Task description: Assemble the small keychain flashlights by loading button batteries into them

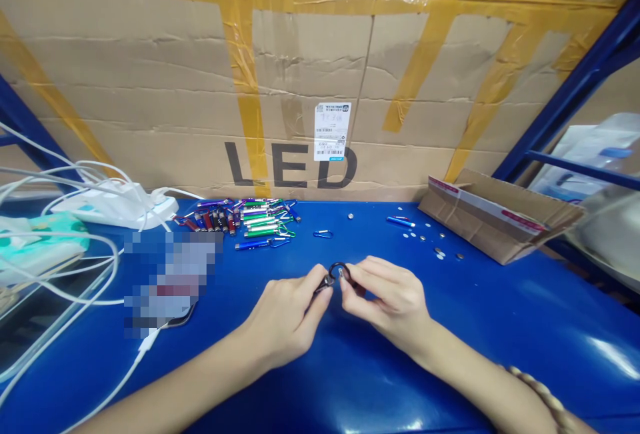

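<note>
Over the middle of the blue table, my left hand [295, 311] pinches a small dark piece with a shiny end, mostly hidden by the fingers. My right hand [387, 294] grips a black carabiner [340, 265], whose curved top arches between the two hands. The carabiner meets the dark piece at my left fingertips; whether they are linked I cannot tell. Behind the hands lies a loose blue carabiner [323, 234]. Further left is a pile of small metallic penlights [263, 227] with carabiners, in green, blue, purple, red and dark colours.
Button cells [439, 252] and a blue tube [401, 221] lie at right, before an open cardboard box [480, 221]. A pixelated phone-like object [180, 281], white cables and a power strip [120, 204] occupy the left. A large carton [190, 101] stands behind.
</note>
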Available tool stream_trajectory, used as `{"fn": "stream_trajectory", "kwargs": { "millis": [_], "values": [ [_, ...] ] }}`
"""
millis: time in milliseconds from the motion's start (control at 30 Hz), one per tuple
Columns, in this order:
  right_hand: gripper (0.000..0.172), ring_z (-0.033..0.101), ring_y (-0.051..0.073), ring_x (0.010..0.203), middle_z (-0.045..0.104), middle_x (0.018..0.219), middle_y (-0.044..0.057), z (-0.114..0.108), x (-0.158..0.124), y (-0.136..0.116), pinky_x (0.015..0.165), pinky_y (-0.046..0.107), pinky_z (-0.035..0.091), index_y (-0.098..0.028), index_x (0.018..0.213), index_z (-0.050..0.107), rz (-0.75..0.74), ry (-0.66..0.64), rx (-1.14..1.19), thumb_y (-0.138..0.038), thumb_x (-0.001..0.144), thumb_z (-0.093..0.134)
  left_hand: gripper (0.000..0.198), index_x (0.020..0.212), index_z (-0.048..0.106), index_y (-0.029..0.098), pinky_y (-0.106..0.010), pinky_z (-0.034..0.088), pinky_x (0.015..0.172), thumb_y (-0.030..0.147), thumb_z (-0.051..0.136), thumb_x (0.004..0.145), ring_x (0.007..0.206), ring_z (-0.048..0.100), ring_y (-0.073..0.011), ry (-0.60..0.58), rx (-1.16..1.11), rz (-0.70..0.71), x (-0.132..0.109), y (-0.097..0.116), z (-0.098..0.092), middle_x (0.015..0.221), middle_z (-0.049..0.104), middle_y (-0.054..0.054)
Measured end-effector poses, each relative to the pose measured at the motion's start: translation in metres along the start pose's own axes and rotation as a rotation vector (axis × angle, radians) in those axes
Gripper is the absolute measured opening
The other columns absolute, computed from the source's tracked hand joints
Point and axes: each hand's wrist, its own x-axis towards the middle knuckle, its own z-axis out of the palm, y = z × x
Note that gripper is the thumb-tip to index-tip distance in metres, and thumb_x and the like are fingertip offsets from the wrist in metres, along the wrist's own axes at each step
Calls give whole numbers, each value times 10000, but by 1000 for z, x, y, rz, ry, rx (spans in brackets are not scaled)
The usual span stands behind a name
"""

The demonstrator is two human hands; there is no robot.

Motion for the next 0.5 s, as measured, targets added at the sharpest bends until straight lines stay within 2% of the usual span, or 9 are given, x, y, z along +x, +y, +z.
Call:
{"fn": "stream_trajectory", "kwargs": {
  "millis": [133,333,500],
  "values": [
    [250,399,98,454,487,503,-3,2,-1,2,485,231,367,-171,638,569,-52,-98,-49,-157,855,445,172,771,371,226,-237,238,473,312,298,901,435,441,-139,-20,-81,-39,-1,1,-2,518,442,53],
    [258,394,96,465,474,507,-8,0,-2,8,489,227,355,-167,626,561,-45,-143,-71,-171,860,452,226,715,366,221,-222,231,474,347,313,894,425,358,-112,-29,-212,-107,2,1,-9,484,347,79],
    [236,485,104,537,558,584,20,-3,2,13,534,218,411,-144,708,629,79,-264,122,-215,874,476,218,777,409,230,-219,250,485,352,286,909,467,468,-140,-27,-72,-129,7,-3,-11,514,436,63]
  ]
}}
